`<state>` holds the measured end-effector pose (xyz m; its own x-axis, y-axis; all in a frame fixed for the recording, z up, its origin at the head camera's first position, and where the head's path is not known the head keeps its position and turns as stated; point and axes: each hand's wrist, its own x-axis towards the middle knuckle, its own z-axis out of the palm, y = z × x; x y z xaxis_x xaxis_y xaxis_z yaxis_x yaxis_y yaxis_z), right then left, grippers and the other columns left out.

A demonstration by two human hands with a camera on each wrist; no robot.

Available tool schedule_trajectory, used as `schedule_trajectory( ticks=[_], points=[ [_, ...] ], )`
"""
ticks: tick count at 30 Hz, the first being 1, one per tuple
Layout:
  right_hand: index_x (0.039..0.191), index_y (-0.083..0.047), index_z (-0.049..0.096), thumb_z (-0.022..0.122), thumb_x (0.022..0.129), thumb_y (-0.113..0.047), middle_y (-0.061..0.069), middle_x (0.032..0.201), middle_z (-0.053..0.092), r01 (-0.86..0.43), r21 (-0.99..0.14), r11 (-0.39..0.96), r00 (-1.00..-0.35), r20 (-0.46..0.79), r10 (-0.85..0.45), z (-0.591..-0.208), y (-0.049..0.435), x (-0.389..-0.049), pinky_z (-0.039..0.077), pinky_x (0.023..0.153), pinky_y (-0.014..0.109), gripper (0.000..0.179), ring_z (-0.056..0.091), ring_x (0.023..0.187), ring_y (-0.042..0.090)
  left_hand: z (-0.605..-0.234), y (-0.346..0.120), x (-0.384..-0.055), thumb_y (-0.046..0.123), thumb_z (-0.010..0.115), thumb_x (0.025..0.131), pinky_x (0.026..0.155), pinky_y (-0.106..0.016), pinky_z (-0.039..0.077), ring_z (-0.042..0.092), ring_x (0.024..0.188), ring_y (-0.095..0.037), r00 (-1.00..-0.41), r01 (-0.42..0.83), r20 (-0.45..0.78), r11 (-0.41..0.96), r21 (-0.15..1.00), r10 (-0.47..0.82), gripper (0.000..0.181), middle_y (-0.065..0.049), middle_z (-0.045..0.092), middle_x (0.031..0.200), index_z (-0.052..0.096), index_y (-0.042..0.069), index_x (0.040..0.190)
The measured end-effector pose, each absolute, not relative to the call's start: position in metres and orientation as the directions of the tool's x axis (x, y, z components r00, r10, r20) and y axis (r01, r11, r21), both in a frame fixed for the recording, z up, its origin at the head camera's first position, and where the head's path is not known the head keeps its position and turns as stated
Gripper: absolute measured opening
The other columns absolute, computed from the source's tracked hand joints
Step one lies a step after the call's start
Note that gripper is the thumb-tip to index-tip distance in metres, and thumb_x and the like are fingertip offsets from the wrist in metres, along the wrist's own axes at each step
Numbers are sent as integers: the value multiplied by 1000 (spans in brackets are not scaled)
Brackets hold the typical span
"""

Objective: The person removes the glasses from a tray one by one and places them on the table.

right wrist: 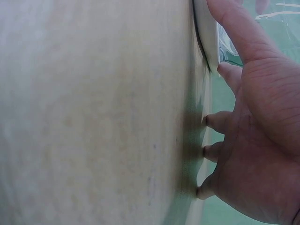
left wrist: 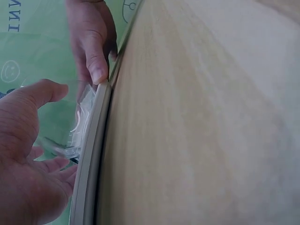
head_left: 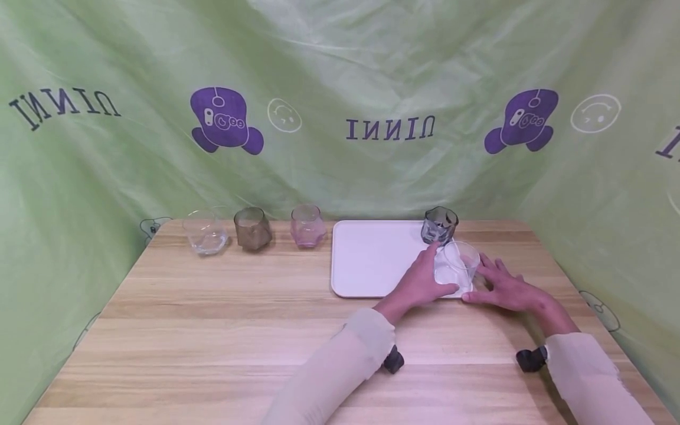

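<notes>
A clear drinking glass stands at the right end of a white tray, between the two hands. My left hand is at the glass's left side, thumb apart from the fingers; whether it touches the glass I cannot tell. My right hand is spread at the tray's right front corner. In the right wrist view several fingertips of the right hand rest on the table. The left wrist view shows its thumb at the tray's edge. Just behind the clear glass is a dark grey faceted glass.
Left of the tray, a pink glass, a brown glass and another clear glass stand in a row near the back edge of the wooden table. A green printed cloth hangs around the table's back and sides.
</notes>
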<state>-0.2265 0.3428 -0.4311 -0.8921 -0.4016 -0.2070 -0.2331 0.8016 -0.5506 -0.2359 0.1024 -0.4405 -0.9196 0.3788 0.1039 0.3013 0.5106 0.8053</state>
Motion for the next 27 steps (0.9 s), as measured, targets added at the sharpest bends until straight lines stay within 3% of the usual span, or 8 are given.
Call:
schedule_trajectory(
  ticks=[16, 27],
  points=[
    [165, -12, 20, 70, 95, -46, 39, 162, -2, -250, -542, 802, -889, -199, -412, -429, 341, -227, -6, 93, 91, 92, -10, 142, 66, -445, 109, -235, 31, 87, 82, 102, -25, 46, 56, 122, -14, -920, 303, 91, 545, 782, 381, 99, -8, 49, 149, 30, 15, 161],
    [164, -10, 20, 71, 95, -46, 39, 162, -3, -242, -551, 799, -890, -202, -409, -431, 341, -226, -6, 94, 91, 93, -11, 142, 66, -444, 110, -236, 27, 89, 80, 105, -24, 43, 54, 124, -13, -922, 281, 80, 514, 811, 378, 95, -7, 49, 149, 35, 14, 158]
  ],
)
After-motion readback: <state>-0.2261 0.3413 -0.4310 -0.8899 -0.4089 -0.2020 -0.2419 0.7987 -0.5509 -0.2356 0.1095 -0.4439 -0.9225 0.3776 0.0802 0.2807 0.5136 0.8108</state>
